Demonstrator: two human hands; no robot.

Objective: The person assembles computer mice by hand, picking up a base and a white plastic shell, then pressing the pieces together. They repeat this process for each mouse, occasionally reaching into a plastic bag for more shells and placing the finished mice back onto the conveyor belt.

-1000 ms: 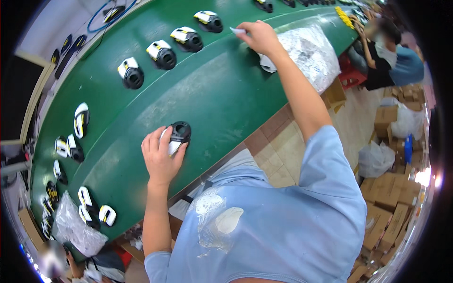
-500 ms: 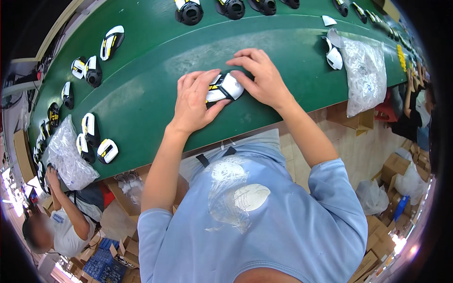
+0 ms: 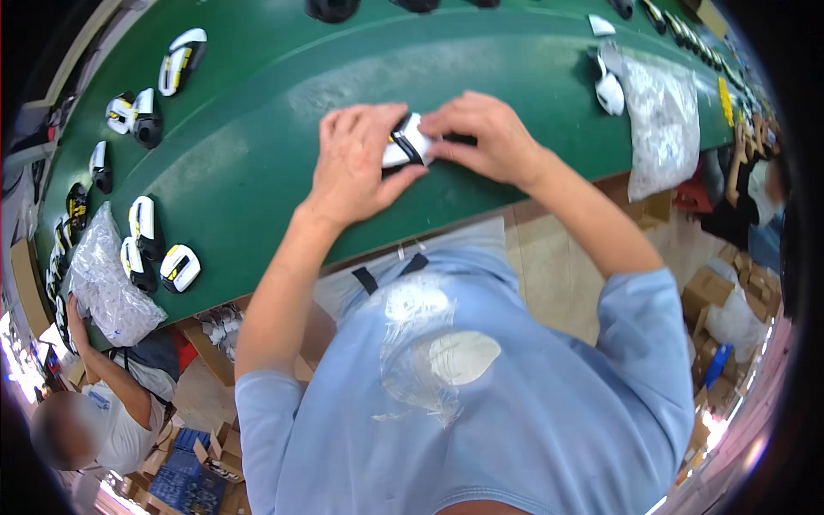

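Note:
A white and black plastic shell [image 3: 406, 151], rounded like a computer mouse, rests on the green table between my hands. My left hand [image 3: 354, 159] wraps over its left part, the thumb along the near side. My right hand [image 3: 487, 140] grips its white right end between thumb and fingers. Much of the shell is hidden under the hands. On the left side of the table lie similar white, black and yellow shells, among them a single one [image 3: 180, 268] and an upright-looking one [image 3: 183, 62].
A clear plastic bag [image 3: 659, 124] of parts lies at the right, beside loose white shell pieces [image 3: 609, 91]. Another bag [image 3: 114, 279] lies at the left, near a co-worker's arm [image 3: 116, 382]. The green table's [image 3: 283, 193] near edge runs in front of me. Cardboard boxes stand below.
My right hand has come down from hovering beside the shell and closed on its right end. The shell appears slightly turned. The whole view has shifted a little.

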